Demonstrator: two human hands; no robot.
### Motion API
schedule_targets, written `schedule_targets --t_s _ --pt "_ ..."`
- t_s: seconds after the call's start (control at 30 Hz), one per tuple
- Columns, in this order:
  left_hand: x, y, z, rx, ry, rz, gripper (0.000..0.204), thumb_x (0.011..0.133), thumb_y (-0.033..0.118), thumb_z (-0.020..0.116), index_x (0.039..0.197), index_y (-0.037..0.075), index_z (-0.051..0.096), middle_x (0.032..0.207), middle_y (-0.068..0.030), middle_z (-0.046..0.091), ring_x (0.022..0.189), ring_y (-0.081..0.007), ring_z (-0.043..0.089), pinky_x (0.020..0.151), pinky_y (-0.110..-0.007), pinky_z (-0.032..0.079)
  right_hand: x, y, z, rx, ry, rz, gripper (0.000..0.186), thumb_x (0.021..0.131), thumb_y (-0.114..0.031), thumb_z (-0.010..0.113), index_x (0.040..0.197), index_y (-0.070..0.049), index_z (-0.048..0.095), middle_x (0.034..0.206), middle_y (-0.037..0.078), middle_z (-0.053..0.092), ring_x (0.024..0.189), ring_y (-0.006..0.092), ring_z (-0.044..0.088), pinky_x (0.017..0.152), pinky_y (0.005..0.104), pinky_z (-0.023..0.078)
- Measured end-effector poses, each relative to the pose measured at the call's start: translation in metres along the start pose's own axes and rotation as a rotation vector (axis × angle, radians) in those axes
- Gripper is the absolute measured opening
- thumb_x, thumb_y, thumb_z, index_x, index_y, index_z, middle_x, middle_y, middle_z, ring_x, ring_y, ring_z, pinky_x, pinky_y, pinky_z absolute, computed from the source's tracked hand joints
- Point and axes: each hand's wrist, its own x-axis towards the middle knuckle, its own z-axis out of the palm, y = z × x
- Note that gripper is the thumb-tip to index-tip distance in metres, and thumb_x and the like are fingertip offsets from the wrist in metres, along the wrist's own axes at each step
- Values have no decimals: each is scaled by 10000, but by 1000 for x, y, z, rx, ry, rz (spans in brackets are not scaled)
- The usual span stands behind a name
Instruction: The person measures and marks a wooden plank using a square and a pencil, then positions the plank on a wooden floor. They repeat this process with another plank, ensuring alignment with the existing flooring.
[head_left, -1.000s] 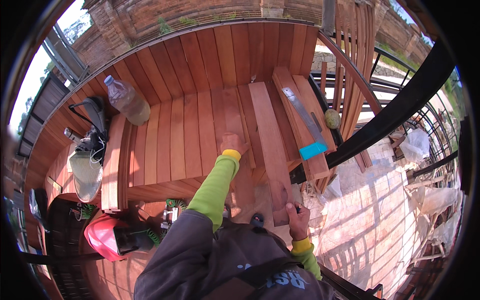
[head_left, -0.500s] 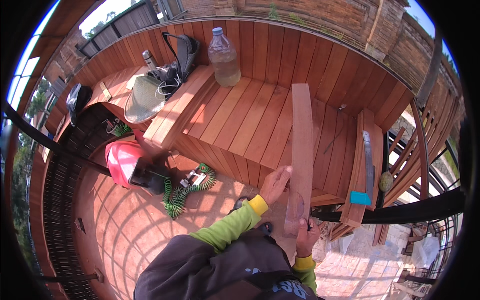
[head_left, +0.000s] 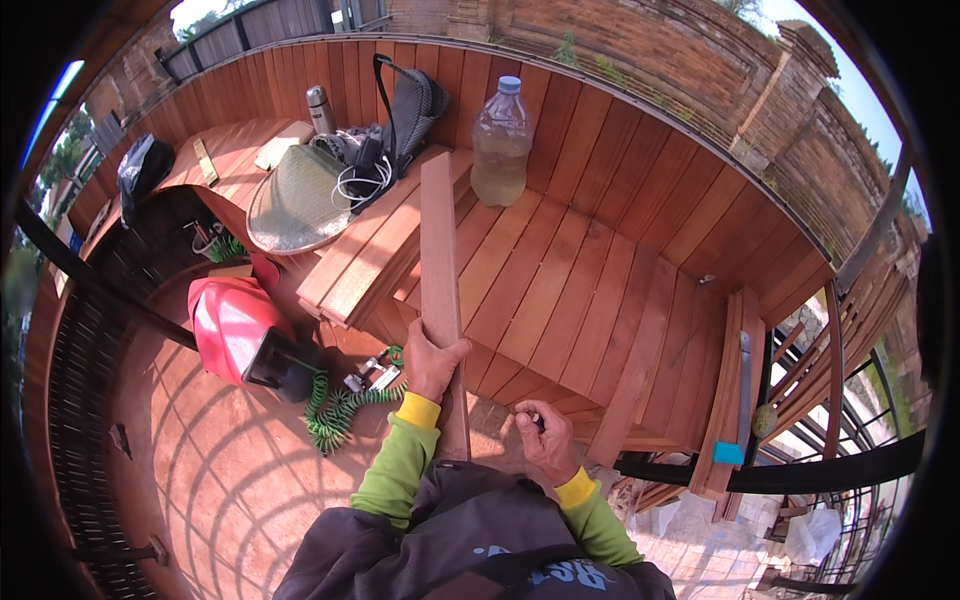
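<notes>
My left hand [head_left: 433, 362] is wrapped round a long reddish-brown wooden plank [head_left: 438, 250], its thumb lying across the face. The plank stands up away from me, its lower end near my body and its far end in front of the stacked boards [head_left: 362, 262]. Apart from it, to the right, my right hand [head_left: 548, 440] is closed with fingers curled on something small and dark, too little of it showing to name. Beyond that hand, another board [head_left: 632, 375] lies on the slatted bench seat [head_left: 545, 290] and sticks out past its front edge.
A large plastic bottle [head_left: 503, 150] stands on the bench beside a woven hat [head_left: 298, 200], a bag [head_left: 415, 110] and a flask [head_left: 320, 108]. Below left are a red-and-black container [head_left: 235, 330] and a green coiled hose [head_left: 335, 425]. A teal-handled saw [head_left: 728, 453] rests on boards at right.
The plank has moved left and now shows a narrower side. My left hand has gone from its edge to a full grip round it; my right hand has let go of its lower end.
</notes>
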Motion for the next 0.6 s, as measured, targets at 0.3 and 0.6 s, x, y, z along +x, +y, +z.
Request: schedule_targets --t_s 0.3,0.6 --pt "190 18 -130 735 -96 304 643 529 278 767 1038 -23 514 973 -255 622 957 -376 604 836 -436 471 117 97 6 -479 257 204 178 910 -224 532 932 -56 590 666 172 590 592 330 602 547 400 463" --pt "272 -12 -129 706 -203 293 561 499 309 743 914 -37 593 972 -231 601 934 -394 570 834 -442 456 135 161 7 -844 298 130 216 812 -130 573 1013 -52 553 937 161 582 871 355 571 743 436 465"
